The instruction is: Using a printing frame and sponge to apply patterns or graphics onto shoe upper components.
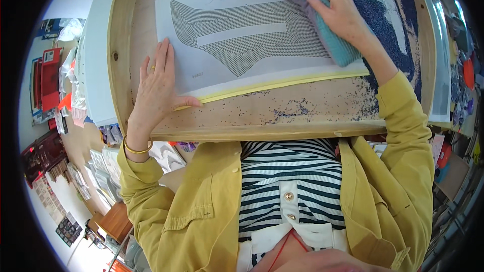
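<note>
A white sheet [184, 22] with a shape made up of rows of small dark dots lies in a shallow wooden tray [212, 132]. A yellow strip [282, 86] runs along its near edge. My left hand [157, 84] rests on the sheet's lower left corner, fingers stretched out and thumb on the yellow strip. My right hand [345, 17] grips a teal, ribbed, soft pad [335, 45] that lies over the right part of the sheet and hides some dots. Beyond the pad, a dense mass of tiny dark blue grains [379, 25] covers the tray's right side.
Loose dark grains [295, 110] are scattered along the tray's near floor. Raised wooden walls [120, 55] border the tray. To the left stand red boxes [51, 78] and a brown wooden piece of furniture [117, 221]. Bags and other items [461, 106] crowd the right side.
</note>
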`<action>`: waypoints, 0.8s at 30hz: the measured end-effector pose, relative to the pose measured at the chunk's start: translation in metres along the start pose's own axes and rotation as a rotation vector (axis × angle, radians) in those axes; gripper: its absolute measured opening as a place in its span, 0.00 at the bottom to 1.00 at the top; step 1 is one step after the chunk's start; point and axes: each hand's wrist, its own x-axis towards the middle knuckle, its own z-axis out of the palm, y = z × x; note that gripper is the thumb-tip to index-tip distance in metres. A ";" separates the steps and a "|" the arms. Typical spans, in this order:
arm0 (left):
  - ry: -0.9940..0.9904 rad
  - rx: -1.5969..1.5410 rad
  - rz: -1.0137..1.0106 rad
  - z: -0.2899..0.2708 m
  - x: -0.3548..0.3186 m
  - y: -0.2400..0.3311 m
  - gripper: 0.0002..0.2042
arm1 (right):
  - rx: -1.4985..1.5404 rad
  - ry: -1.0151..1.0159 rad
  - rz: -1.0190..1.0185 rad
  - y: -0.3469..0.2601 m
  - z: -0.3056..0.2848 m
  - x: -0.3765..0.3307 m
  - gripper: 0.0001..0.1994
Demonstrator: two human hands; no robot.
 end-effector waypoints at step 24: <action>-0.070 -0.062 -0.051 -0.006 0.002 0.004 0.69 | -0.101 -0.001 -0.264 -0.079 0.017 -0.016 0.24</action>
